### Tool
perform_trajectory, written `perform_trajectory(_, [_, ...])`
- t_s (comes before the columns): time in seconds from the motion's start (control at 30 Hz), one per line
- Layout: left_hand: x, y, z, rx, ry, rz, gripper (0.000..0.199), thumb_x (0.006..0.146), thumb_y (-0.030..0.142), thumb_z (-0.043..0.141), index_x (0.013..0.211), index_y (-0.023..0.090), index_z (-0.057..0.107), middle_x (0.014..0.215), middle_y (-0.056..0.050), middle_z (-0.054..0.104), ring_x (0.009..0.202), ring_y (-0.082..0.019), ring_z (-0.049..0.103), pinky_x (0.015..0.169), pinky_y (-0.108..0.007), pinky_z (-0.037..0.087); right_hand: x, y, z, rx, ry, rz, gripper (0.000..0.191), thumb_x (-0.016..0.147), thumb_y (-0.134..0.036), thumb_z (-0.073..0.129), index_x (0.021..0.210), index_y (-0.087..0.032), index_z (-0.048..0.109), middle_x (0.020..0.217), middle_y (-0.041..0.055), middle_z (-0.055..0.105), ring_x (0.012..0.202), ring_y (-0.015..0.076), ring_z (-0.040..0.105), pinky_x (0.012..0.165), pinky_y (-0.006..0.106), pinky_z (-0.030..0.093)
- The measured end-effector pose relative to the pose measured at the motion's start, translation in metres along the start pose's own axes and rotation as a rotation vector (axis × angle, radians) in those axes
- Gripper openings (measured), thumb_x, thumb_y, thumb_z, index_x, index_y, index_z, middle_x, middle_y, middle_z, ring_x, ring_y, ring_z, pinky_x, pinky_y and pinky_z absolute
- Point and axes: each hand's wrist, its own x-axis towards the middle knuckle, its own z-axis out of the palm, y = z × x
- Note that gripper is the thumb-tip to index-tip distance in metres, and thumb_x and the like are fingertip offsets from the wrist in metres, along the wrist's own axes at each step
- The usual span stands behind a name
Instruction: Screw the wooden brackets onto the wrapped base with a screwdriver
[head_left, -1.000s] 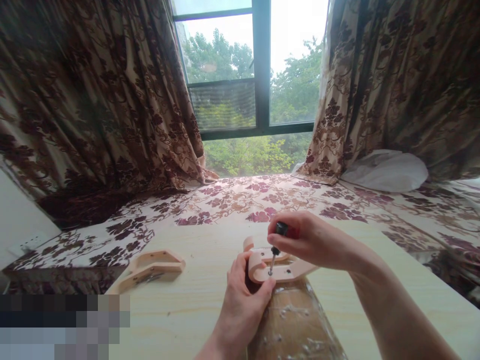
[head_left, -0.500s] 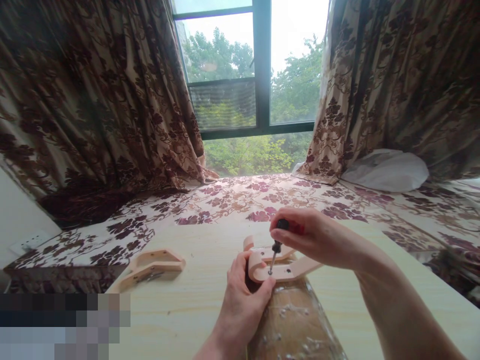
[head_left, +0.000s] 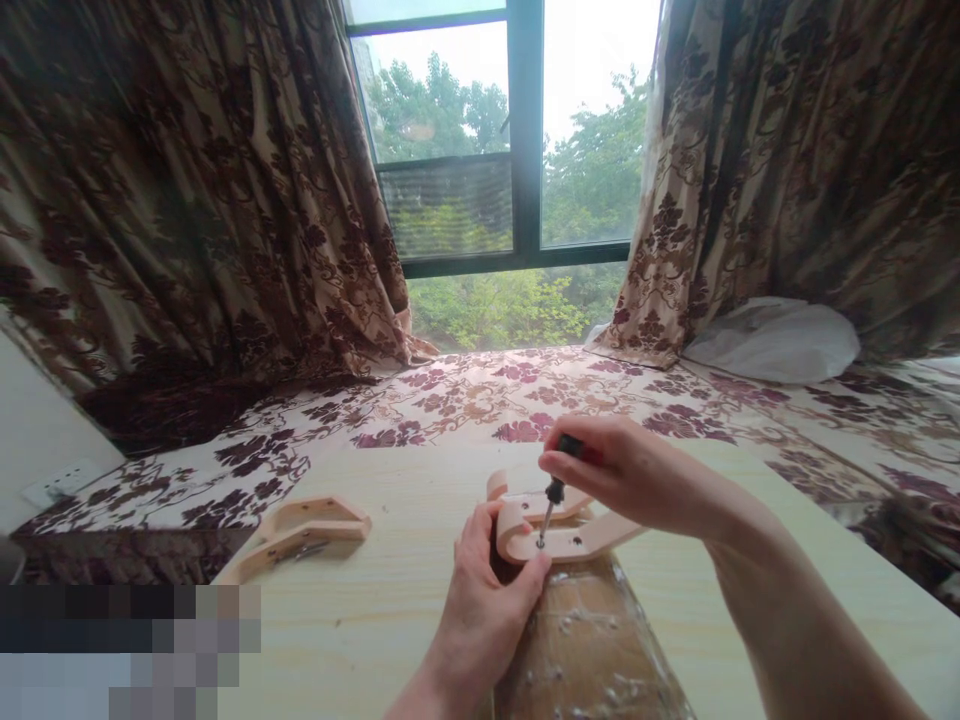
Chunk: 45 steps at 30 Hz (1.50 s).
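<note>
My right hand (head_left: 611,470) is closed around the black handle of a screwdriver (head_left: 556,490), which leans slightly. The screwdriver's tip meets a screw hole near the curled end of a pale wooden bracket (head_left: 564,545). Fingers of my left hand (head_left: 487,575) wrap the curled end, the thumb lying close to the tip. Another curved wooden arm (head_left: 555,505) shows just behind, partly covered by my right hand. Beneath the bracket lies a brown cardboard piece (head_left: 585,640) wrapped in clear plastic.
A second pair of angled wooden pieces (head_left: 315,520) with dark holes lies to the left on the pale wooden board (head_left: 360,620). Past the board is a flower-patterned cloth (head_left: 465,400), with a white plastic bag (head_left: 776,340) at right. Curtains (head_left: 187,200) flank the window.
The screwdriver handle has turned and tilted slightly in my right hand, its tip staying at the same hole. My left hand keeps its hold on the bracket.
</note>
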Motion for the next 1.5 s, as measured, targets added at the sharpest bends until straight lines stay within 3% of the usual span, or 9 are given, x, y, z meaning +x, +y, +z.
perform_trajectory(0.17, [0.0, -0.001, 0.0, 0.003, 0.001, -0.001, 0.03, 0.071, 0.031, 0.065, 0.097, 0.023, 0.055, 0.095, -0.002, 0.062, 0.095, -0.021, 0.058, 0.088, -0.035, 0.043, 0.004, 0.0, 0.007, -0.076, 0.071, 0.035, 0.026, 0.089, -0.036, 0.049, 0.071, -0.017, 0.052, 0.06, -0.0025, 0.051, 0.056, 0.0095, 0.04, 0.052, 0.024, 0.03])
perform_trajectory(0.33, [0.0, -0.001, 0.0, 0.006, 0.005, 0.001, 0.029, 0.07, 0.03, 0.065, 0.097, 0.024, 0.055, 0.093, -0.001, 0.062, 0.092, -0.021, 0.058, 0.087, -0.034, 0.043, 0.0, -0.005, 0.001, 0.012, 0.02, -0.006, 0.011, 0.084, -0.027, 0.055, 0.091, -0.02, 0.061, 0.061, -0.0048, 0.05, 0.055, 0.0083, 0.042, 0.052, 0.021, 0.032])
perform_trajectory(0.47, [0.0, -0.001, 0.0, 0.011, 0.001, 0.0, 0.029, 0.07, 0.029, 0.065, 0.098, 0.024, 0.055, 0.093, -0.001, 0.062, 0.093, -0.02, 0.058, 0.088, -0.034, 0.042, -0.001, -0.003, -0.001, 0.033, -0.004, -0.016, 0.014, 0.087, -0.028, 0.051, 0.081, -0.018, 0.059, 0.063, -0.0034, 0.053, 0.056, 0.0082, 0.043, 0.052, 0.021, 0.033])
perform_trajectory(0.7, [0.0, -0.002, 0.001, 0.021, -0.005, 0.001, 0.029, 0.071, 0.029, 0.064, 0.098, 0.024, 0.054, 0.094, -0.001, 0.061, 0.094, -0.02, 0.058, 0.087, -0.034, 0.042, 0.005, -0.001, 0.007, -0.038, 0.086, 0.026, 0.023, 0.086, -0.035, 0.054, 0.071, -0.018, 0.051, 0.058, -0.0044, 0.047, 0.053, 0.0082, 0.039, 0.049, 0.022, 0.03])
perform_trajectory(0.87, [0.001, -0.001, 0.0, 0.025, -0.001, 0.003, 0.028, 0.071, 0.029, 0.065, 0.096, 0.024, 0.054, 0.093, 0.0, 0.061, 0.092, -0.02, 0.058, 0.087, -0.033, 0.043, -0.002, -0.004, 0.002, 0.047, 0.006, 0.005, 0.012, 0.085, -0.027, 0.054, 0.093, -0.02, 0.06, 0.061, -0.0053, 0.047, 0.055, 0.0084, 0.04, 0.051, 0.021, 0.031])
perform_trajectory(0.97, [0.001, -0.001, 0.0, 0.023, -0.002, 0.002, 0.027, 0.071, 0.03, 0.065, 0.096, 0.025, 0.054, 0.092, 0.0, 0.061, 0.092, -0.02, 0.058, 0.087, -0.033, 0.043, -0.001, -0.003, 0.003, 0.084, -0.016, -0.021, 0.01, 0.087, -0.025, 0.05, 0.084, -0.019, 0.058, 0.06, -0.0049, 0.047, 0.055, 0.0082, 0.04, 0.051, 0.02, 0.032])
perform_trajectory(1.1, [0.0, -0.002, 0.0, 0.021, -0.012, -0.001, 0.029, 0.071, 0.031, 0.064, 0.098, 0.025, 0.054, 0.094, 0.0, 0.061, 0.094, -0.02, 0.058, 0.087, -0.033, 0.043, 0.006, 0.001, 0.009, 0.03, 0.055, -0.002, 0.018, 0.088, -0.028, 0.049, 0.074, -0.018, 0.05, 0.06, -0.0046, 0.047, 0.055, 0.0083, 0.039, 0.051, 0.022, 0.031])
perform_trajectory(1.37, [0.0, 0.001, 0.0, 0.019, -0.024, -0.016, 0.029, 0.073, 0.033, 0.063, 0.099, 0.024, 0.054, 0.095, -0.001, 0.062, 0.096, -0.021, 0.058, 0.088, -0.034, 0.043, 0.005, 0.002, 0.007, 0.056, 0.041, 0.005, 0.015, 0.088, -0.03, 0.051, 0.081, -0.018, 0.055, 0.061, -0.0048, 0.047, 0.055, 0.0086, 0.038, 0.051, 0.021, 0.03])
perform_trajectory(1.5, [0.0, 0.002, -0.001, 0.017, -0.013, -0.017, 0.03, 0.071, 0.033, 0.065, 0.098, 0.024, 0.054, 0.094, -0.001, 0.062, 0.094, -0.021, 0.058, 0.087, -0.034, 0.043, 0.007, 0.005, 0.011, 0.055, 0.067, 0.01, 0.019, 0.087, -0.032, 0.052, 0.075, -0.018, 0.051, 0.06, -0.0046, 0.045, 0.055, 0.0087, 0.037, 0.051, 0.022, 0.029])
